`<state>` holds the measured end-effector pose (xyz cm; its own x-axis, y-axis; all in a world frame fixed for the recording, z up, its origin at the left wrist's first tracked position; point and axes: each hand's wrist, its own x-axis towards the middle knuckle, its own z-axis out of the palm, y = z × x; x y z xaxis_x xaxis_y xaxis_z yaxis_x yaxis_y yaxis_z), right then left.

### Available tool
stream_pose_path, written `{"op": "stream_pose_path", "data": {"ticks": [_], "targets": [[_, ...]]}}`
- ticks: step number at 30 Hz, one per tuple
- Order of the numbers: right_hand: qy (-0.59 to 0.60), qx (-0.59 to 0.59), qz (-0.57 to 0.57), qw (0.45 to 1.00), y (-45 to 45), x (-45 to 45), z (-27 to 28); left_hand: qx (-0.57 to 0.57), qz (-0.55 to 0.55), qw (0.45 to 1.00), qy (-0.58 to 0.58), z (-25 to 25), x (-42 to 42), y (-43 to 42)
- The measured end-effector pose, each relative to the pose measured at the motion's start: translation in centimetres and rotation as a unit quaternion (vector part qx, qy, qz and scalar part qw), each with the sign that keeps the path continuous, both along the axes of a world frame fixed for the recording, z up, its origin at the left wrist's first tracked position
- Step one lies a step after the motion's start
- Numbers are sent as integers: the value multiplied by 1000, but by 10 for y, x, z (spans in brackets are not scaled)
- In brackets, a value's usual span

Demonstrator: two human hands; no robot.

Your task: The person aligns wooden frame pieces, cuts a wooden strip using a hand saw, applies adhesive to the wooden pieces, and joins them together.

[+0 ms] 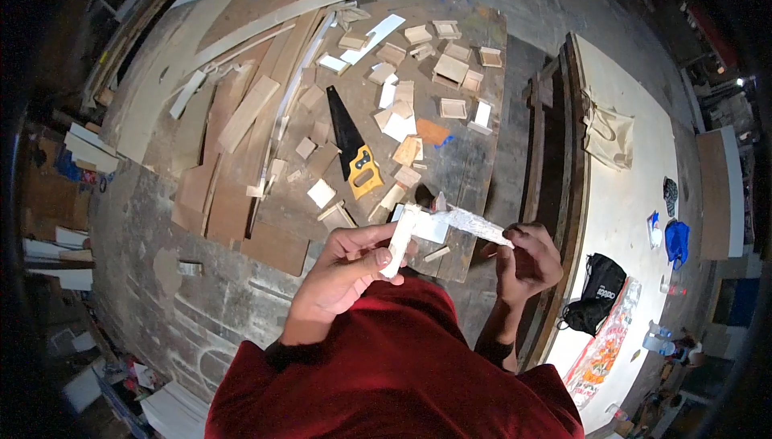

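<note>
My left hand [344, 266] is closed around a short pale wooden piece [400, 244], thumb against its near end. My right hand [527, 262] pinches the narrow end of a whitish, rough-looking strip [473, 223] between thumb and fingers. The strip's other end reaches towards the top of the wooden piece; whether they touch I cannot tell. Beyond the hands, a handsaw [351, 149] with a black blade and yellow handle lies on the wooden worktable [458, 190]. Small wooden blocks and shallow box-like pieces [452, 71] lie scattered around it.
Long boards [249, 113] and strips are piled along the table's left side. To the right, a long pale panel [619, 222] carries a cloth bag [609, 135], a black drawstring bag [597, 293] and a blue item [677, 244]. A dark gap runs between the table and that panel.
</note>
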<state>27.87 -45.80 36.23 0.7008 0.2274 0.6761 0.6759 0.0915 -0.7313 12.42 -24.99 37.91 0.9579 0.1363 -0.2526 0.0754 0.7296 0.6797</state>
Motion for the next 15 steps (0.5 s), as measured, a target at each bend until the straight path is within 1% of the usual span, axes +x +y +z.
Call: {"op": "stream_pose_path", "data": {"ticks": [1,2,4,5,6,8,10,13,15], "targets": [[49,27,37,998,2,0,2,3,11,1000,-10,-1,1,0],[46,30,37,998,4,2,-2,7,22,1000,-21,-2,1,1],[93,80,100,987,2,6,-27,14,32,999,-17,0,2,0],[33,36,93,994,-8,14,-45,18,42,999,-9,1,2,-1],[30,38,94,994,-5,13,-42,20,43,999,-12,2,2,-2],[21,48,94,994,2,7,-35,35,68,997,22,5,4,-4],[41,63,111,991,9,2,-25,47,73,996,23,6,4,-7],[4,-13,116,993,7,3,-26,65,81,994,17,5,4,-10],[13,-18,111,994,7,-1,-22,72,86,994,9,6,4,-12]]}}
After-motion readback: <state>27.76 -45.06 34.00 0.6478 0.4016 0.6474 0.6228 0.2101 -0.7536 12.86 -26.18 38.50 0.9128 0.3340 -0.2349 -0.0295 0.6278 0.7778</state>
